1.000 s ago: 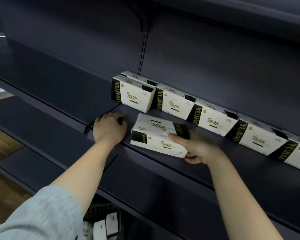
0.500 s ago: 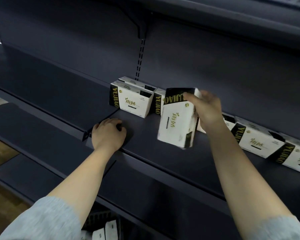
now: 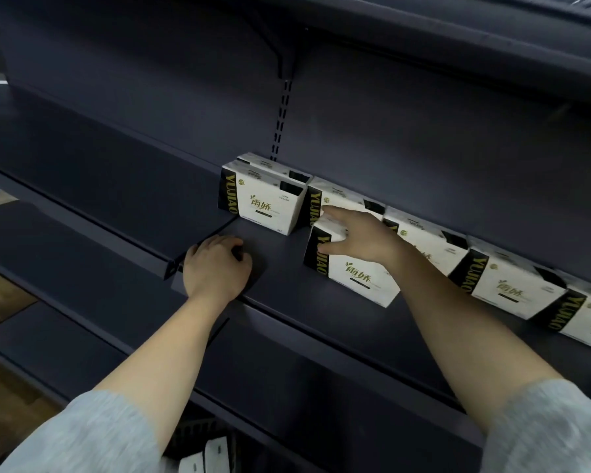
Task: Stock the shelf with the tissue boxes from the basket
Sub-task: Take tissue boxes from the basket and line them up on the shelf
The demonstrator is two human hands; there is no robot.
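A white tissue box with a black band (image 3: 355, 278) stands upright on the dark shelf (image 3: 287, 312), in front of the row. My right hand (image 3: 359, 237) lies over its top, thumb on the front face and fingers across the back. Behind it a row of the same boxes runs along the back wall, from the leftmost box (image 3: 267, 206) to the right (image 3: 512, 288). My left hand (image 3: 215, 268) rests with curled fingers on the shelf's front edge, holding nothing. At the bottom, the basket (image 3: 198, 428) shows a few boxes (image 3: 215, 452).
A second box (image 3: 270, 163) stands behind the leftmost one. The shelf left of the row (image 3: 99, 172) is bare. Another shelf (image 3: 423, 35) overhangs above, and a lower shelf (image 3: 65, 254) juts out below left. Wooden floor (image 3: 0, 288) shows at the left.
My right hand lifted the box off the shelf, turned it upright and set it down in front of the row. My left hand stayed on the shelf edge.
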